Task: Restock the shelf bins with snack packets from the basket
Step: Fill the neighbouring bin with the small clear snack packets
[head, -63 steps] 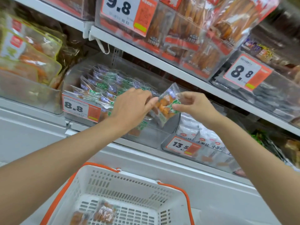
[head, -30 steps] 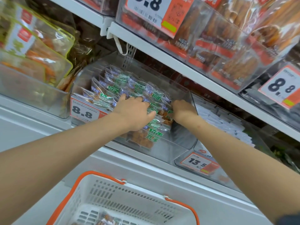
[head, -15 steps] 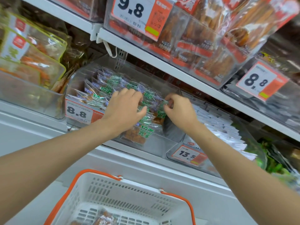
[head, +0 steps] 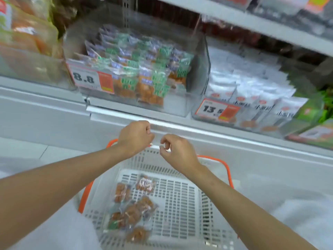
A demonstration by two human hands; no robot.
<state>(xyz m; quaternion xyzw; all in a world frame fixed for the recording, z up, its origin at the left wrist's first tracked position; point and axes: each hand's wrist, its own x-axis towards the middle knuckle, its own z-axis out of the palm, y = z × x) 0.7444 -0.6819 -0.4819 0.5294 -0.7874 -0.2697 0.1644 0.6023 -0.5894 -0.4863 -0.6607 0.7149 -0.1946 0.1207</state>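
Reaching down for the next pick is, I judge, the step in hand. Straight above the white basket point(head: 144, 161) sits the clear bin point(head: 198, 69) tagged 8.8, well filled with green-labelled snack packets point(head: 144, 74). Above the basket and to its right I see a second clear bin point(head: 252, 121) tagged 13.5, which holds white packets point(head: 252, 83). That makes two bins I can read.

Over the basket's far rim hover my two hands. The left hand point(head: 135, 137) and the right hand point(head: 177, 150) are both loosely curled and hold nothing.

On the left of the basket's floor lie the loose snack packets point(head: 133, 210). I count about six, though blur and overlap make that unsure. The next move calls for dropping one hand into the basket, pinching one packet and lifting it to the 8.8 bin.
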